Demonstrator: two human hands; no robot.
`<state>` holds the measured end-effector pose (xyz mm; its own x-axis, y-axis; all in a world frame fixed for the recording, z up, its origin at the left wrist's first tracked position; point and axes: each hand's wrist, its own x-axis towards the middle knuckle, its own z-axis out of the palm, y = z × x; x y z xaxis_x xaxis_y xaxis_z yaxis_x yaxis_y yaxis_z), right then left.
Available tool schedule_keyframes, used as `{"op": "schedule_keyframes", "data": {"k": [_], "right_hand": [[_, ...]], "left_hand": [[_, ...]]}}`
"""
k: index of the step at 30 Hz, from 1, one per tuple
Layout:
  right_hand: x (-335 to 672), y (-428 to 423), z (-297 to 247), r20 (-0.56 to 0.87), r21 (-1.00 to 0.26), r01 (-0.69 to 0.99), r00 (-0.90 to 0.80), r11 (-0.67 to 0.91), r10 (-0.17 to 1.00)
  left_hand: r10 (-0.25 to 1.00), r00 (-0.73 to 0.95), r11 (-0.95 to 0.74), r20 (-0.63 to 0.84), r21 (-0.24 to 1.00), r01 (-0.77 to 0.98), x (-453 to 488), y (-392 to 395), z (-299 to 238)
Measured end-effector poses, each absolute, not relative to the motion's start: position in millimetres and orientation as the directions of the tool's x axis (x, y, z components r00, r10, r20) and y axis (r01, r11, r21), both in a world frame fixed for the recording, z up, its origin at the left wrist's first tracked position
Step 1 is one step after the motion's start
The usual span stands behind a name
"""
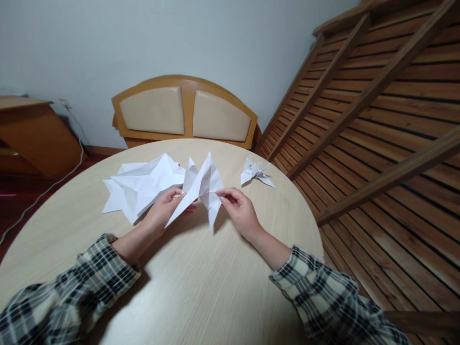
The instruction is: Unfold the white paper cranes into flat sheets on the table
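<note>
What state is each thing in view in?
Held paper, folded, points spread
Left hand, pinching its left side
Right hand, pinching its right side
Left-side paper, creased, lying on the table
Small paper at right, folded, lying unheld
Plaid sleeves, wrinkled
Cord, slack

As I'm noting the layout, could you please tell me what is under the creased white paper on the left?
The table shows around the creased paper; whatever lies directly beneath is covered.
</note>
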<state>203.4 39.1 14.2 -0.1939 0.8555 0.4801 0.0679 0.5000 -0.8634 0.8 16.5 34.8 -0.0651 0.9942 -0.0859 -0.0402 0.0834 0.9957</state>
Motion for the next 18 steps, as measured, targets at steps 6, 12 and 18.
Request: {"op": "schedule_keyframes", "data": {"k": [6,12,18], "right_hand": [[212.2,40.8,22.4,0.661,-0.676,0.257,-0.204,0.691,0.722],[215.4,40.2,20.3,0.69,-0.587,0.338,-0.266,0.736,0.673],[218.4,33.4,31.2,0.681,-0.51,0.24,-0.473,0.826,0.559]], "left_hand": [[0.984,-0.176,0.028,-0.016,0.997,0.066,-6.1,21.1,33.6],[0.998,-0.027,0.063,-0.06,0.993,0.099,-11.2,26.5,37.5],[0.991,0.018,0.126,-0.13,0.981,0.149,-19.9,27.8,41.2]]}}
